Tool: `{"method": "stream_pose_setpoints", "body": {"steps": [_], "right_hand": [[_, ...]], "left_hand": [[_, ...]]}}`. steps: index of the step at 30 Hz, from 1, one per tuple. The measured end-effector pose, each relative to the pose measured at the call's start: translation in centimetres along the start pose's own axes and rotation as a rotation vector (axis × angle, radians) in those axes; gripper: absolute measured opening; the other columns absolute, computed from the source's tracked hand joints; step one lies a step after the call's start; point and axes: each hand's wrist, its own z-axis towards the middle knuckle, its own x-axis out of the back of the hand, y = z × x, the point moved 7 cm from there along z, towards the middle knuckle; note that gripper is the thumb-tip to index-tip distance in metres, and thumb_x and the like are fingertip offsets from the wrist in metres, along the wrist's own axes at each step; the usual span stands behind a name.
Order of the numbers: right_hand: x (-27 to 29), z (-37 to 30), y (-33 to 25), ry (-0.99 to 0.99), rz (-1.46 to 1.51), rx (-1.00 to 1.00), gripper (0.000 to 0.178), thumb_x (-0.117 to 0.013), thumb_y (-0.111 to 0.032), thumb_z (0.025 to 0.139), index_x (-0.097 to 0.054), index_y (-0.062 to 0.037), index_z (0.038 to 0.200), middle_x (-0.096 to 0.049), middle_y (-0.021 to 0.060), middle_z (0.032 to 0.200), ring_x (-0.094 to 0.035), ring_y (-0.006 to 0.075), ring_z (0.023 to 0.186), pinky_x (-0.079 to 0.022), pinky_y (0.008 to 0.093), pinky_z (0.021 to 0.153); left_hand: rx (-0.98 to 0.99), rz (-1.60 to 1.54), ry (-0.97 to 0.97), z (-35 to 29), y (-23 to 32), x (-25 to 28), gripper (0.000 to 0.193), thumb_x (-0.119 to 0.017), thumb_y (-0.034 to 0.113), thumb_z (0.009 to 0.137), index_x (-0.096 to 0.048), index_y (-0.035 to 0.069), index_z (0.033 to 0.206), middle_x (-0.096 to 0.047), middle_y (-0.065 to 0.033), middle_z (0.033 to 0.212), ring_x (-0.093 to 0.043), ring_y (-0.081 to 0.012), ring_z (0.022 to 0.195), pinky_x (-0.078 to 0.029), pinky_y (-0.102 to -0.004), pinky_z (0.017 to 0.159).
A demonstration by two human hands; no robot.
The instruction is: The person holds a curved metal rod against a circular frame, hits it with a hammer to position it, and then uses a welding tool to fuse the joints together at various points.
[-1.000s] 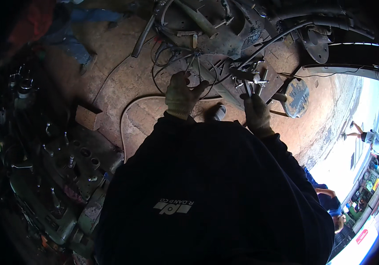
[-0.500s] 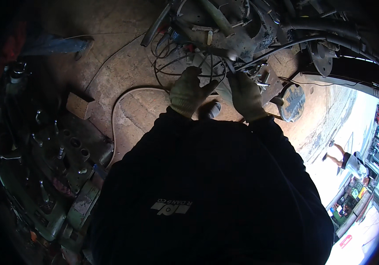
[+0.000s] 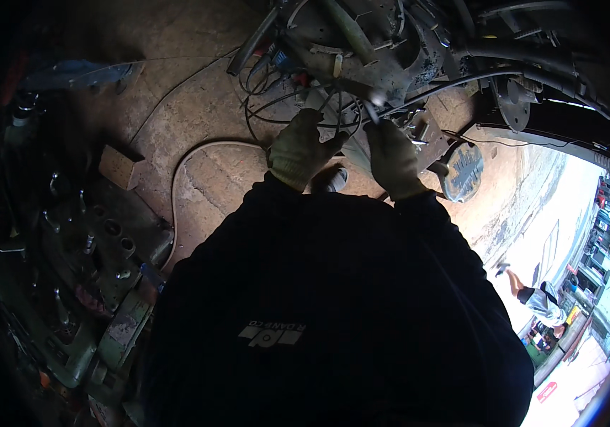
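Note:
My left hand [image 3: 296,148], in a pale knit work glove, is held over the near side of the metalwork. Its thumb stands apart from the fingers; it looks open, though the fingertips are partly lost against the dark cables [image 3: 276,119]. To its right my right hand [image 3: 394,158], in a matching glove, is closed round the handle of what looks like a hammer [image 3: 360,91]. The hammer's blurred head points away from me, with a bright end. Beneath both hands lies a greyish metal plate or bench top [image 3: 357,153], mostly covered.
Metal tubes [image 3: 347,32] and round plates crowd the far side. A round plate [image 3: 463,173] stands right of my right hand. A hose [image 3: 191,153] curves over the floor. Machinery with levers [image 3: 109,228] and a wooden block [image 3: 118,167] are at left. Another person [image 3: 543,304] is far off right.
My view has shifted slightly, so the surroundings sit a little further left. The hammer's head has dipped slightly nearer me in the right hand. The left hand barely moved; the distant person appears lower.

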Motion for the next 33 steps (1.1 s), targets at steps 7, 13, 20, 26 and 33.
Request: {"method": "stream_pose_setpoints", "body": {"steps": [7, 13, 20, 26, 33], "right_hand": [[0.6, -0.1, 0.2, 0.056, 0.07, 0.027, 0.026, -0.055, -0.028, 0.104, -0.061, -0.003, 0.101, -0.067, 0.0244, 0.087, -0.066, 0.0459, 0.087, -0.051, 0.0519, 0.073], [0.8, 0.2, 0.4, 0.051, 0.051, 0.042, 0.029, -0.053, -0.03, 0.104, -0.06, -0.003, 0.101, -0.066, 0.0242, 0.084, -0.066, 0.0463, 0.084, -0.051, 0.0534, 0.074], [0.7, 0.5, -0.2, 0.016, 0.006, -0.012, 0.027, -0.054, -0.029, 0.104, -0.06, -0.0034, 0.1, -0.066, 0.0229, 0.085, -0.066, 0.0461, 0.083, -0.052, 0.0537, 0.072], [0.6, 0.2, 0.1, 0.028, 0.032, -0.038, 0.024, -0.054, -0.027, 0.103, -0.058, -0.0037, 0.1, -0.067, 0.025, 0.088, -0.066, 0.0469, 0.085, -0.051, 0.0545, 0.073], [0.4, 0.2, 0.2, 0.038, 0.067, -0.015, 0.029, -0.054, -0.031, 0.103, -0.059, -0.0031, 0.099, -0.066, 0.0253, 0.086, -0.064, 0.0485, 0.085, -0.05, 0.056, 0.072]], "left_hand": [[0.009, 0.024, -0.002, 0.1, 0.1, 0.0, 0.063, -0.09, 0.045, 0.073, -0.062, 0.003, 0.111, -0.067, -0.0094, 0.093, -0.069, -0.0243, 0.074, -0.057, -0.0373, 0.066], [0.038, 0.003, -0.032, 0.3, 0.3, -0.2, 0.063, -0.089, 0.046, 0.074, -0.062, 0.003, 0.111, -0.068, -0.0103, 0.092, -0.069, -0.0252, 0.076, -0.057, -0.0393, 0.069], [0.038, -0.003, -0.025, 0.3, 0.5, -0.1, 0.063, -0.087, 0.046, 0.075, -0.061, 0.002, 0.112, -0.067, -0.0105, 0.089, -0.069, -0.0252, 0.076, -0.057, -0.0393, 0.069], [0.062, -0.022, -0.044, 0.2, 0.1, 0.0, 0.064, -0.087, 0.047, 0.075, -0.061, 0.001, 0.112, -0.067, -0.0111, 0.088, -0.069, -0.0251, 0.075, -0.057, -0.0392, 0.068], [0.06, -0.045, -0.065, 0.6, 0.2, -0.1, 0.062, -0.087, 0.045, 0.076, -0.062, 0.001, 0.111, -0.068, -0.0113, 0.089, -0.069, -0.024, 0.075, -0.057, -0.0381, 0.067]]}}
